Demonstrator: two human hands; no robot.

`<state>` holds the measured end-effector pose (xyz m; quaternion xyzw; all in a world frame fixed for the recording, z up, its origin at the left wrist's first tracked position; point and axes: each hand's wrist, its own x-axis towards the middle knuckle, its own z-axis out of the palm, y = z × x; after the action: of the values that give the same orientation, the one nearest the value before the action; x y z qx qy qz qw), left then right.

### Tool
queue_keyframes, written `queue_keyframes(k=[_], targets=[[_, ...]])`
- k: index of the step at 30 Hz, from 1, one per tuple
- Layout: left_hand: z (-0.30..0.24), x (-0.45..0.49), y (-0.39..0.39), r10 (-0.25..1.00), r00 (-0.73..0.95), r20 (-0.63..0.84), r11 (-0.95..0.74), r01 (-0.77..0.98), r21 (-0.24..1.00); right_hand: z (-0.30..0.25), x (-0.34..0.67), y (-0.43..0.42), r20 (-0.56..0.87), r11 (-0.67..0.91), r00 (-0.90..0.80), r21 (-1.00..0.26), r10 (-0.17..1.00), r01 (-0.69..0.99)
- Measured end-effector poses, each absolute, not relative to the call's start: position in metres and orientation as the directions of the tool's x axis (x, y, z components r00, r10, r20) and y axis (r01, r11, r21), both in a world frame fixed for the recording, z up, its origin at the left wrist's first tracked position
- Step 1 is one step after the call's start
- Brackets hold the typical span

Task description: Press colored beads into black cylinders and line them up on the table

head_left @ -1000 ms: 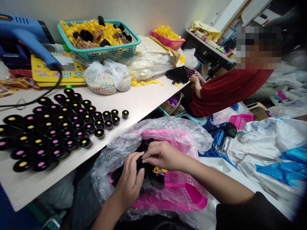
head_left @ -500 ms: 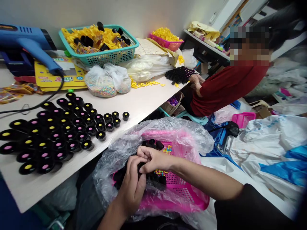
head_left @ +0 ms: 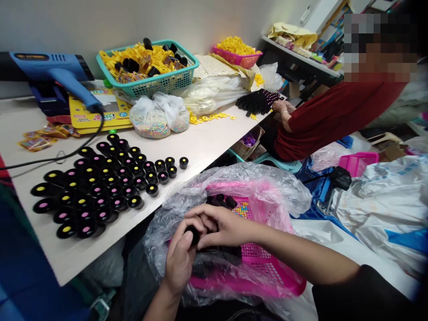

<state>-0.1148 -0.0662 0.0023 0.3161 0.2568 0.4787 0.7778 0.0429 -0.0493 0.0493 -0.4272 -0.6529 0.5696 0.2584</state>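
Observation:
My left hand (head_left: 180, 261) and my right hand (head_left: 217, 227) meet over a pink basket (head_left: 267, 272) lined with a clear plastic bag (head_left: 261, 187). Both are closed on a small black cap (head_left: 193, 234) held between their fingers. More black caps (head_left: 222, 200) and coloured beads lie inside the basket. On the white table (head_left: 200, 142) to the left, several rows of black caps with pink or yellow centres (head_left: 110, 185) stand together.
A blue heat gun (head_left: 63, 76) with its cord, a teal basket (head_left: 150, 67) of yellow parts and bags of beads (head_left: 158, 116) sit at the table's back. A person in a red top (head_left: 334, 120) works at the far end. White and blue bags (head_left: 381, 205) lie at the right.
Both hands have lifted slightly out of the basket with the black cap between them. The camera has swung a little to the left.

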Motion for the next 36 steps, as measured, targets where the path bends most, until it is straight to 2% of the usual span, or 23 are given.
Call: queue_keyframes(k=[5,7,11,13,15,17,19,21,23,25,30,34,36], targets=[[0.004,-0.116,-0.066,0.850,0.494,-0.183,0.494,-0.627,0.603,0.046,0.040,-0.045,-0.074,0.057,-0.542,-0.974,0.837,0.221],[0.004,-0.116,-0.065,0.841,0.502,-0.202,0.514,-0.625,0.587,0.047,0.040,-0.044,-0.044,0.150,-0.557,-0.943,0.829,0.297],[-0.002,-0.114,-0.066,0.876,0.425,-0.230,0.461,-0.590,0.663,0.055,0.039,-0.047,0.026,0.424,-0.592,-0.724,0.805,0.544],[-0.006,-0.112,-0.067,0.886,0.397,-0.240,0.443,-0.569,0.693,0.061,0.038,-0.046,0.062,0.511,-0.613,-0.621,0.787,0.594],[-0.009,-0.112,-0.065,0.878,0.404,-0.256,0.457,-0.550,0.699,0.069,0.039,-0.037,0.074,0.545,-0.638,-0.601,0.766,0.585],[-0.011,-0.113,-0.061,0.876,0.414,-0.247,0.452,-0.527,0.719,0.073,0.044,-0.015,0.086,0.504,-0.599,-0.642,0.796,0.578],[-0.014,-0.115,-0.056,0.896,0.387,-0.218,0.397,-0.481,0.782,0.071,0.053,0.018,0.072,0.376,-0.445,-0.666,0.892,0.644],[-0.017,-0.116,-0.053,0.911,0.352,-0.215,0.359,-0.419,0.834,0.063,0.062,0.057,0.017,0.185,-0.224,-0.624,0.974,0.759],[-0.024,-0.117,-0.053,0.910,0.351,-0.222,0.360,-0.398,0.844,0.049,0.067,0.094,-0.040,0.044,-0.080,-0.555,0.996,0.831],[-0.031,-0.116,-0.054,0.909,0.358,-0.212,0.357,-0.411,0.838,0.035,0.066,0.121,-0.056,0.016,-0.054,-0.531,0.997,0.847],[-0.038,-0.121,-0.053,0.913,0.349,-0.209,0.336,-0.357,0.871,0.025,0.046,0.145,-0.101,0.072,-0.159,-0.576,0.982,0.815],[-0.031,-0.125,-0.048,0.912,0.370,-0.180,0.242,-0.127,0.962,0.050,0.058,0.126,-0.056,0.042,-0.094,-0.598,0.994,0.800],[-0.031,-0.121,-0.045,0.903,0.401,-0.153,0.151,0.035,0.988,0.065,0.073,0.101,-0.028,0.052,-0.094,-0.660,0.995,0.749]])
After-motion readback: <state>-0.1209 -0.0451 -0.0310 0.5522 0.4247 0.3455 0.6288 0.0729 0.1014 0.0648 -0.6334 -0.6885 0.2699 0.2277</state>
